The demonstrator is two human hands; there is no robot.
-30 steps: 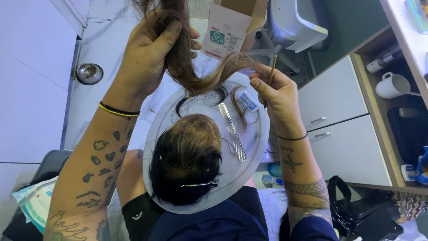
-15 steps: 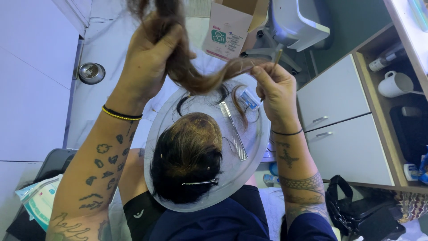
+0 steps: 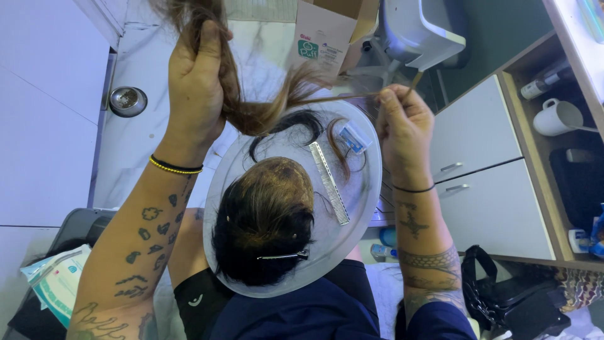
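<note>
While a thick lock of brown hair [image 3: 242, 113] is lifted off the seated person's head [image 3: 267, 220], the left hand [image 3: 198, 88] holds it, grip clenched around the bunch above the crown. Right hand [image 3: 402, 123] pinches a thin strand [image 3: 333, 97] drawn sideways from that lock, fingertips closed on it, with what looks like a slim stick end beside the thumb; cannot tell what it is. Hair fans over a clear round plastic collar tray [image 3: 352, 245] around the head. On the tray: a metal comb [image 3: 330, 182] and a small blue-and-white packet [image 3: 352, 137], apart. A clip [image 3: 283, 255] sits in the dark lower hair.

Risks, as judged: strand is taut, so a hard pull may hurt the scalp; a slackening left grip would drop the bunch onto the comb; a tray tilt could slide the comb off.
</note>
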